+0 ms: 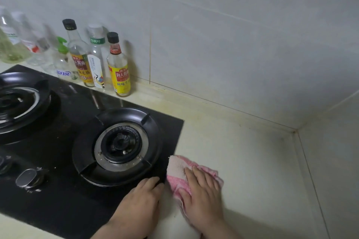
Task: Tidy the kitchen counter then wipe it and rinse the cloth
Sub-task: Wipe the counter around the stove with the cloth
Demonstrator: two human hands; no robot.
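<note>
Your right hand (202,190) lies flat on the pink cloth (175,169), fingers straight and spread a little. It presses the cloth down and grips nothing. The cloth sits on the pale bench (252,161), right against the right edge of the black hob (58,209), near its front corner. It is pink with small white dots, and its far end is turned over to show a white fluffy side.

Your left hand (143,198) rests palm down on that corner of the hob, fingers straight and together, holding nothing. Its fingertips touch the ring of the right burner (118,145). A second burner (19,103) sits at the left, and a metal knob (29,179) is near the front.

Bottles stand in a row along the tiled wall (233,44).

- The nearest is a black-capped bottle (118,68) with a yellow label that reads 海天酱油, with 鲜味生 lower down.
- Next to it stands a clear bottle (96,54) with a white cap. Its green band shows 方树叶, and a crane is drawn on its label.
- Beside that is a taller black-capped bottle (78,52), also marked 海天酱油, with 老抽 beneath.
- A pump bottle (63,60) with a green head carries 蓝月亮 in blue.

The bottles farther left are too blurred to read.
</note>
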